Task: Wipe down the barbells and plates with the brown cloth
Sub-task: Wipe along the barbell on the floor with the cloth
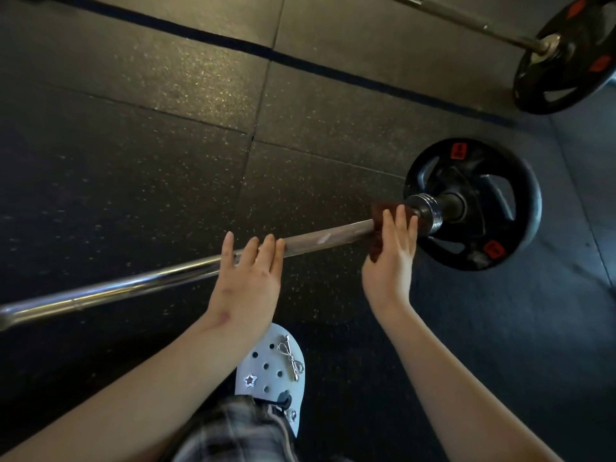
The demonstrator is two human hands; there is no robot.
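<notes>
Brown cloth (pixel 380 225) wrapped on the near chrome steel barbell (pixel 133 285), at three o'clock beside its black rubber plate (pixel 500 201).
To rub the shaft, the right hand (pixel 390 258) holds the cloth round it; the left hand (pixel 248 278) rests flat-fingered, probably steadying. Counted: two barbells, two plates, one cloth; the second barbell (pixel 493 31) lies at one o'clock.

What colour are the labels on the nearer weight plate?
Red labels on the black plate; head view.

Dark speckled rubber floor tiles (pixel 166 111) are meeting at seams, catching soft light; a blue line (pixel 233 45) is crossing them.
</notes>
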